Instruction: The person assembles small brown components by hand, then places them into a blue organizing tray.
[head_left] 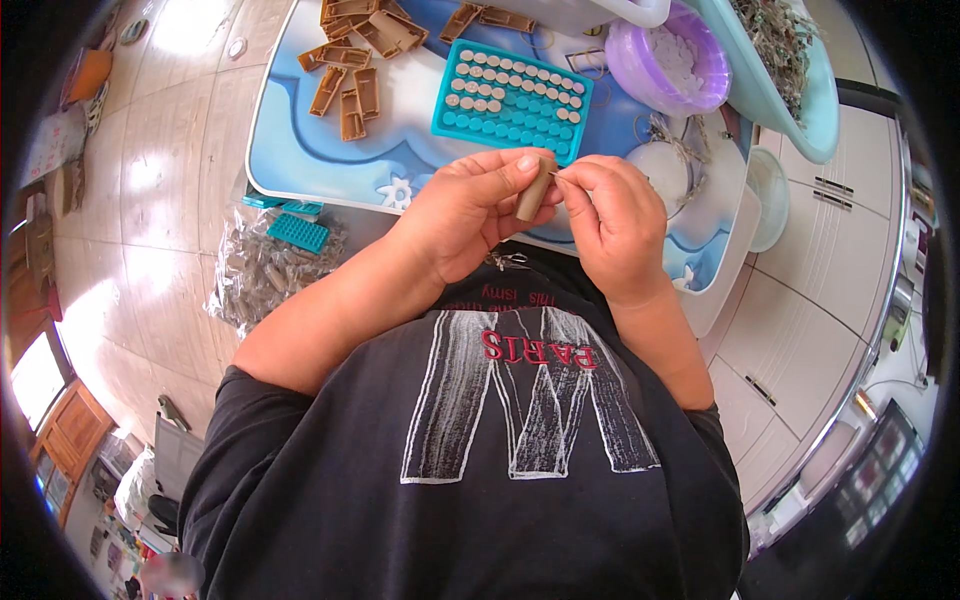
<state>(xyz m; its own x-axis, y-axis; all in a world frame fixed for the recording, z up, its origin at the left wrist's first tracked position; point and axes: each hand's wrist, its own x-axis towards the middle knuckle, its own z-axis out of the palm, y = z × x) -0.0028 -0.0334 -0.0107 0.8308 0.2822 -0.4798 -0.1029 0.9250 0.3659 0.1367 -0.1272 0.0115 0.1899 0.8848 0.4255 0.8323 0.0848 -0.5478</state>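
Over the table's near edge, my left hand (465, 210) is closed round a small brown casing (534, 196), held upright and slightly tilted. My right hand (620, 230) pinches thumb and forefinger together close to the casing's upper end. A thin, wire-like bit shows at its fingertips; its kind is too small to make out. Just beyond the hands lies a teal tray (438, 118) with round recesses. Whitish discs (480, 103) fill its far rows and part of the middle ones, while the near rows show bare teal.
Several open brown casings (352, 75) are heaped at the table's far left. At the far right stand a purple bowl (622, 75) of white pieces and a pale teal basin (822, 125) of tangled wiry strands. A clear bag (250, 275) sits left of the blue-patterned table (320, 165).
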